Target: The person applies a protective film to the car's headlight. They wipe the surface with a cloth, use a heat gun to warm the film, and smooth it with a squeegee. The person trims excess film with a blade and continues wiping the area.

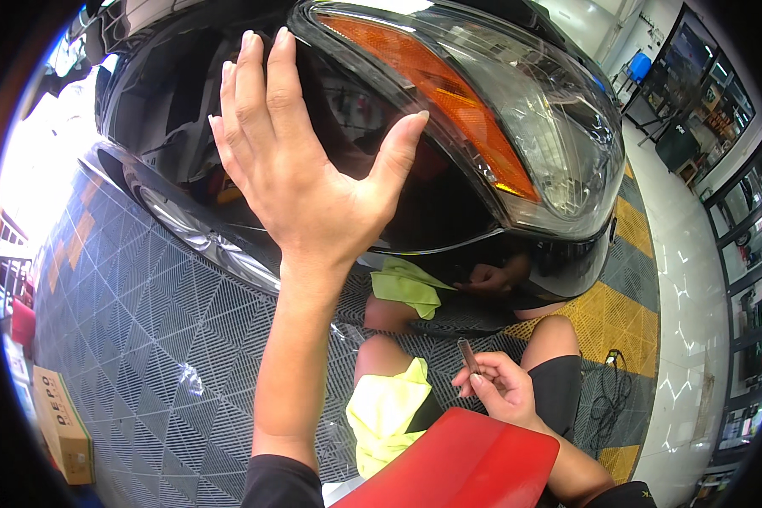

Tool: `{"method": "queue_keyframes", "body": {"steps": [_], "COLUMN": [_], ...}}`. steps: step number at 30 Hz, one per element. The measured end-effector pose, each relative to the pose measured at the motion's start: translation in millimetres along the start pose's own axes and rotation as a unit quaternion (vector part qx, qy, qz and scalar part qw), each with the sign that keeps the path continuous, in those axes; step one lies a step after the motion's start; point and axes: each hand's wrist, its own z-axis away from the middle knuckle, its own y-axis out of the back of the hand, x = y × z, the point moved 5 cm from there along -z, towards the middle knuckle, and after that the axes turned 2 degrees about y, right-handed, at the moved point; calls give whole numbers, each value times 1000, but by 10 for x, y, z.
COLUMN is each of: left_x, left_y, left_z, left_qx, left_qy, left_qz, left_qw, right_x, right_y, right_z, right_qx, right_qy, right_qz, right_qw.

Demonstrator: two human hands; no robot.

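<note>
My left hand is spread over the glossy black body panel of a car, fingers apart and nothing held. Its thumb reaches toward the edge of the headlight, beside the orange reflector. Whether the palm presses on the paint, I cannot tell. Lower down, by my knee, my right hand pinches a small, flat, brownish strip between thumb and fingers. A yellow-green cloth drapes over my left thigh. The bumper mirrors the cloth and the hand.
A smooth red panel-like thing crosses the lower middle, partly covering my right forearm. Grey and yellow grid tiles make the floor. A cardboard box stands at the left, a coiled black cable at the right. Clear plastic scrap lies on the tiles.
</note>
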Motion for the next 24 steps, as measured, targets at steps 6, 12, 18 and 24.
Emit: {"method": "queue_keyframes", "body": {"steps": [6, 12, 18, 24], "left_x": [37, 28, 10, 5], "left_y": [13, -15, 9, 24], "left_z": [-6, -11, -20, -18], "left_qx": [-4, -1, -8, -6], "left_qy": [-1, -1, 6, -8], "left_qz": [-5, 17, 21, 68], "left_qw": [1000, 1000, 1000, 998], "right_x": [52, 606, 930, 1486], "right_y": [18, -83, -250, -103], "right_z": [55, 354, 712, 905], "right_qx": [-10, -34, -96, -141], "right_qy": [-2, -82, -190, -243], "right_qz": [-5, -96, -95, -148], "right_qw": [1000, 991, 972, 948]}}
